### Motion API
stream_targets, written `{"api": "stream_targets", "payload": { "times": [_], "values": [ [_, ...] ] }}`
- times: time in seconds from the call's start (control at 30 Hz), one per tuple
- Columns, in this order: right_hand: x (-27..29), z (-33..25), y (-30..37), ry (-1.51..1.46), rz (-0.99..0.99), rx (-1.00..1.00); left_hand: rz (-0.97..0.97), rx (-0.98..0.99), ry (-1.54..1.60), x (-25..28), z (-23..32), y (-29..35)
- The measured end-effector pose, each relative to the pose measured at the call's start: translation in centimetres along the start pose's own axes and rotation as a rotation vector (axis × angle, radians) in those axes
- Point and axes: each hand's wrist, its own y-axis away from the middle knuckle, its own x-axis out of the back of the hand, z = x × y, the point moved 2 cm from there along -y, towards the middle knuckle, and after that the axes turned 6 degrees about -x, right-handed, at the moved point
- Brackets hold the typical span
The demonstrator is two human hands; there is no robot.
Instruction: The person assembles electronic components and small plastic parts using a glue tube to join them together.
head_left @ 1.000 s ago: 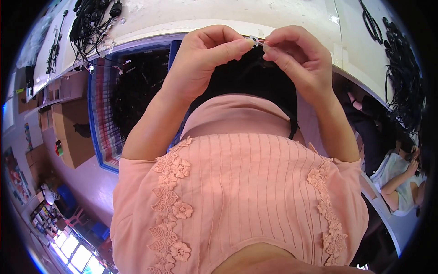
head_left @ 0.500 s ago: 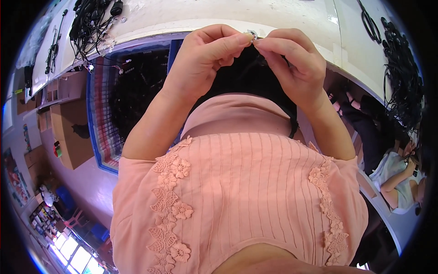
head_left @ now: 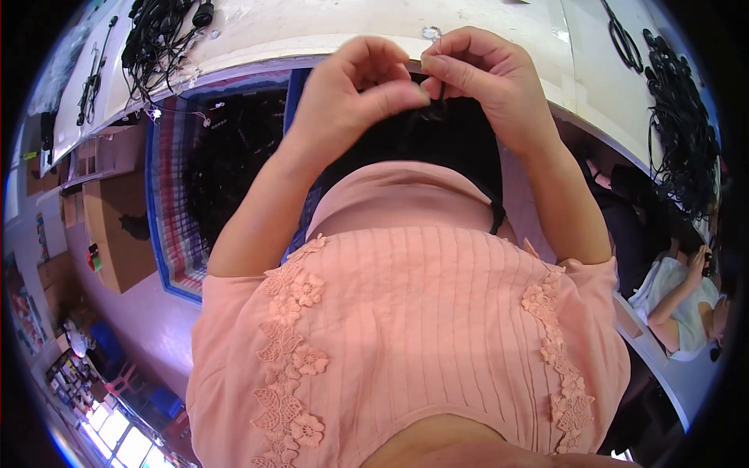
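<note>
My right hand (head_left: pixel 485 72) is closed in a pinch above the table's near edge, holding a thin wire. A small round, silvery, clear-looking piece (head_left: pixel 431 32) sits at the wire's upper end, just beyond the fingertips. Below the same fingers, a short black cable (head_left: pixel 442 89) hangs toward my lap. My left hand (head_left: pixel 365 87) is beside it on the left, slightly smeared by motion. Its thumb points at my right hand and stands apart from the curled fingers, with nothing visible between them.
On the white table (head_left: pixel 312 23) lie a black cable bundle (head_left: pixel 152 43) at left and another cable pile (head_left: pixel 679 117) at right. A blue-edged checked cloth container (head_left: pixel 173 210) with dark contents stands below, near a cardboard box (head_left: pixel 117 226). Another person (head_left: pixel 679 304) sits at right.
My left hand has let go of the small piece and drawn back left with its thumb apart. My right hand has risen slightly, and the silvery piece now shows above its fingers.
</note>
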Motion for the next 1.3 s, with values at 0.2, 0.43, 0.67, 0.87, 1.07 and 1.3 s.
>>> {"api": "stream_targets", "payload": {
  "times": [0.2, 0.43, 0.67, 0.87, 1.07, 1.3],
  "values": [
    [-0.1, 0.4, 0.2, -0.397, 0.044, -0.043, -0.085, 0.022, 0.331, -3.2, -4.0, 0.9],
    [0.2, -3.4, 2.6, 0.727, 0.114, 0.794, -0.029, -0.193, 0.64, -1.8, -1.7, -0.8],
    [1.5, -3.3, 0.4, 0.966, -0.05, 0.854, 0.261, -0.014, 0.484, -1.7, 0.8, -2.1],
    [12.0, -3.0, -8.1, 1.263, 0.606, 0.533, 0.251, -0.056, 0.479, -0.2, 1.4, -2.7],
    [13.7, -2.0, -10.1, 0.94, 0.492, -0.101, 0.248, 0.012, 0.461, -0.5, 2.1, -2.3],
    [5.7, -2.6, -4.0, 0.164, 0.25, 0.058, 0.142, 0.147, 0.308, -1.5, 1.1, -3.2]
  ]
}}
